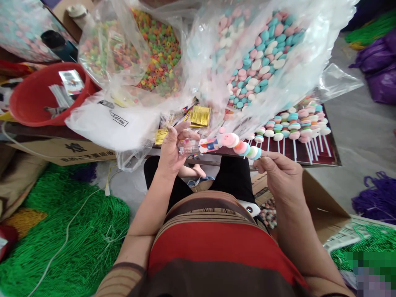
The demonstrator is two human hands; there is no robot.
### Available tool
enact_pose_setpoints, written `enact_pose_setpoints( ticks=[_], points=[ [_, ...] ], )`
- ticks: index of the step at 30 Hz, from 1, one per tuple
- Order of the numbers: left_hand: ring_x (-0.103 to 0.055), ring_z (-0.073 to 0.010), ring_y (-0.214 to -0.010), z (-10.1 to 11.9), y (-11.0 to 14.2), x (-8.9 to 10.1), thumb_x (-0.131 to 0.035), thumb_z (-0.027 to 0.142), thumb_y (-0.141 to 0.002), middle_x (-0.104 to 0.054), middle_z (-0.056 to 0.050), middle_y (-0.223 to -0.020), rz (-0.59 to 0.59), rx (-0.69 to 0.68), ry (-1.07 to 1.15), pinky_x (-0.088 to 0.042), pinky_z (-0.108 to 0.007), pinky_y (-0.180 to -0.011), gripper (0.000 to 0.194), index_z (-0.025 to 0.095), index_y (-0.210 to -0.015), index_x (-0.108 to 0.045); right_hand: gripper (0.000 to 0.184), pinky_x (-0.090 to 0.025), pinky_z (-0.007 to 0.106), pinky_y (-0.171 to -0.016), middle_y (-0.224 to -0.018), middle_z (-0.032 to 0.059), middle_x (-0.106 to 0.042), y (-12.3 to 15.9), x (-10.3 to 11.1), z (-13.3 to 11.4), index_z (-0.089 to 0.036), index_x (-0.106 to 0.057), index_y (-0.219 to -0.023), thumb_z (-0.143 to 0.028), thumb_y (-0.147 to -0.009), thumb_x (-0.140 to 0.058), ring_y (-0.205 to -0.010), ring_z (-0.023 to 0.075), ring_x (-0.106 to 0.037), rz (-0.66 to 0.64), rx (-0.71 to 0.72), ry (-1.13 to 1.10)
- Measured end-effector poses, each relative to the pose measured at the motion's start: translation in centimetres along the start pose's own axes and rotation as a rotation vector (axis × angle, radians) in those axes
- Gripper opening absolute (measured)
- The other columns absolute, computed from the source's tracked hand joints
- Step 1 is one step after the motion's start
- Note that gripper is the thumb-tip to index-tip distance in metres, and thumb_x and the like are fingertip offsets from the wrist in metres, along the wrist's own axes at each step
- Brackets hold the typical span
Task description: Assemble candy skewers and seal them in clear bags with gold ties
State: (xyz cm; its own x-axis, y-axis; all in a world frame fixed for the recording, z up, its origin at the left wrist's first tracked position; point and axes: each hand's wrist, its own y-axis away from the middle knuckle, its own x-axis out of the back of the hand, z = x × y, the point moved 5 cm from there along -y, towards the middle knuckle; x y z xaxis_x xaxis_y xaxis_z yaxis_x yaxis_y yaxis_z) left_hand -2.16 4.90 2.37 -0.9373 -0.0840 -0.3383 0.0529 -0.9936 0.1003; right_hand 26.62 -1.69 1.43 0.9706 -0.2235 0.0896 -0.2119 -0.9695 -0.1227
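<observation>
My left hand (172,149) grips the far end of a small clear plastic bag (208,145) with a colourful print, held level above the table's front edge. My right hand (282,172) pinches the end of a candy skewer (243,147) strung with pink, orange, white, green and blue marshmallow pieces. The skewer's pink tip meets the bag's right end; I cannot tell how far inside it is. The stick itself is mostly hidden by my right fingers. Just beyond my right hand, finished candy skewers (292,126) lie in a pile on the dark red table (286,156).
Big open bags of pastel marshmallows (256,62) and ring gummies (159,53) stand at the back. Gold twist ties (199,116) lie in front of them. A red basin (34,97) holds white sticks at left. An open cardboard box (321,206) sits low at right; green cords (71,231) cover the left floor.
</observation>
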Motion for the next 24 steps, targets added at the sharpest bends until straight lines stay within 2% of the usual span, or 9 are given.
enact_pose_setpoints(
  ticks=[3,5,8,10,14,18,21,24],
  points=[
    [-0.043,-0.0088,-0.043,-0.1,0.0,-0.1,-0.054,0.085,-0.081,-0.073,-0.003,-0.07,0.004,0.001,0.002,-0.033,-0.025,-0.039,0.067,0.029,-0.11,-0.074,0.023,-0.058,0.037,-0.07,-0.059,-0.0028,-0.062,0.1,-0.1,-0.3,-0.027,-0.08,-0.087,-0.049,-0.086,-0.077,-0.059,0.0157,-0.059,-0.028,0.036,0.085],
    [-0.039,-0.0076,-0.04,-0.2,-0.1,-0.1,-0.055,0.084,-0.082,-0.072,-0.002,-0.068,-0.01,-0.01,-0.026,-0.03,-0.025,-0.038,0.065,0.029,-0.11,-0.074,0.023,-0.06,0.043,-0.085,-0.058,-0.0035,-0.06,0.0,-0.1,-0.6,-0.027,-0.079,-0.084,-0.049,-0.089,-0.074,-0.061,0.0164,-0.059,-0.062,0.073,0.137],
    [-0.041,-0.0065,-0.04,-0.4,-0.3,0.0,-0.057,0.081,-0.083,-0.072,-0.002,-0.066,-0.027,-0.037,0.001,-0.032,-0.023,-0.038,0.061,0.027,-0.105,-0.075,0.022,-0.051,0.052,-0.109,-0.059,-0.0044,-0.059,-0.4,0.2,-1.5,-0.029,-0.077,-0.081,-0.047,-0.092,-0.071,-0.063,0.0163,-0.059,-0.136,0.157,0.235],
    [-0.046,-0.0064,-0.04,-0.6,-0.3,0.1,-0.057,0.08,-0.084,-0.072,-0.002,-0.065,-0.023,-0.037,0.018,-0.034,-0.021,-0.039,0.061,0.024,-0.1,-0.075,0.019,-0.046,0.054,-0.115,-0.063,-0.004,-0.063,-0.8,0.5,-2.3,-0.029,-0.078,-0.081,-0.044,-0.092,-0.071,-0.065,0.0166,-0.06,-0.17,0.221,0.3],
    [-0.053,-0.0068,-0.043,-0.6,0.0,-0.2,-0.065,0.076,-0.081,-0.075,-0.002,-0.068,-0.078,-0.034,-0.031,-0.041,-0.02,-0.043,0.056,0.022,-0.095,-0.077,0.014,-0.048,0.052,-0.112,-0.076,-0.0017,-0.072,-1.4,0.8,-2.8,-0.029,-0.077,-0.08,-0.039,-0.09,-0.073,-0.073,0.0185,-0.065,-0.204,0.258,0.337],
    [-0.066,-0.0115,-0.058,-0.3,0.3,-0.6,-0.071,0.074,-0.077,-0.079,-0.005,-0.075,-0.181,-0.037,-0.071,-0.052,-0.023,-0.054,0.056,0.022,-0.096,-0.078,0.011,-0.049,0.051,-0.109,-0.082,-0.0007,-0.072,-1.3,0.6,-1.9,-0.029,-0.076,-0.083,-0.038,-0.088,-0.075,-0.081,0.02,-0.067,-0.188,0.194,0.27],
    [-0.071,-0.0149,-0.064,-0.3,0.4,-0.4,-0.071,0.075,-0.076,-0.081,-0.007,-0.079,-0.202,-0.03,-0.126,-0.056,-0.026,-0.06,0.059,0.021,-0.096,-0.079,0.01,-0.05,0.05,-0.107,-0.085,-0.0003,-0.072,-1.1,0.2,-1.0,-0.028,-0.075,-0.084,-0.038,-0.085,-0.078,-0.082,0.0192,-0.066,-0.202,0.127,0.223],
    [-0.075,-0.0174,-0.073,0.2,0.6,-0.5,-0.071,0.072,-0.078,-0.081,-0.008,-0.082,-0.274,-0.063,-0.19,-0.059,-0.028,-0.067,0.056,0.02,-0.097,-0.081,0.014,-0.052,0.048,-0.103,-0.084,-0.0002,-0.071,-1.0,0.1,-0.1,-0.028,-0.074,-0.083,-0.04,-0.085,-0.079,-0.08,0.0189,-0.065,-0.211,0.07,0.2]
  ],
)
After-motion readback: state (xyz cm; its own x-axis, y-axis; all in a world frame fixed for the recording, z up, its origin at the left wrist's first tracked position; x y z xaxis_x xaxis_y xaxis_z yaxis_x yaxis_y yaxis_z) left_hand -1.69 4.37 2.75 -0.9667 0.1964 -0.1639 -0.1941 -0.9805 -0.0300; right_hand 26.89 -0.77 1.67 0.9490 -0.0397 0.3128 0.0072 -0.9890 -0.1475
